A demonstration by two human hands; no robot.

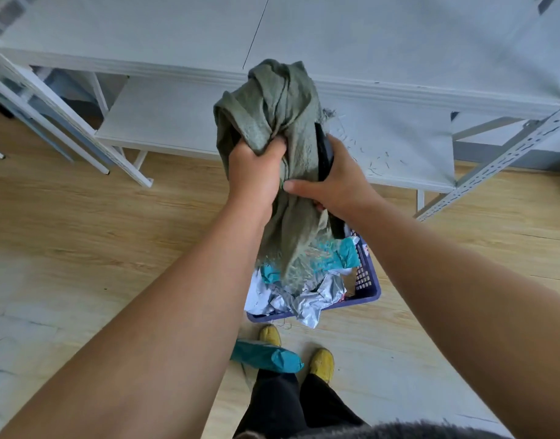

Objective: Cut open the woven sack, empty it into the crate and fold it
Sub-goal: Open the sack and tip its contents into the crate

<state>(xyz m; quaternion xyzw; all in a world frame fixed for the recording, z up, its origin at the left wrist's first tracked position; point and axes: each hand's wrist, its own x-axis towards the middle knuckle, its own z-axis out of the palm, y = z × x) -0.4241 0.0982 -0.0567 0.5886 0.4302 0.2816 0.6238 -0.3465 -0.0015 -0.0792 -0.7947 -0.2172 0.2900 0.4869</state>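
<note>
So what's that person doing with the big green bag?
A person is holding a bunched-up green woven sack in both hands over a purple crate on the floor. The left hand grips the gathered cloth, and the right hand holds the sack together with a dark object that can't be made out clearly. The crate is piled with crumpled silver and teal wrappers. One teal packet lies on the floor by the person's yellow shoes.

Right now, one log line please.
left hand: gripping sack | right hand: gripping sack | crate: full | teal packet: floor
</note>
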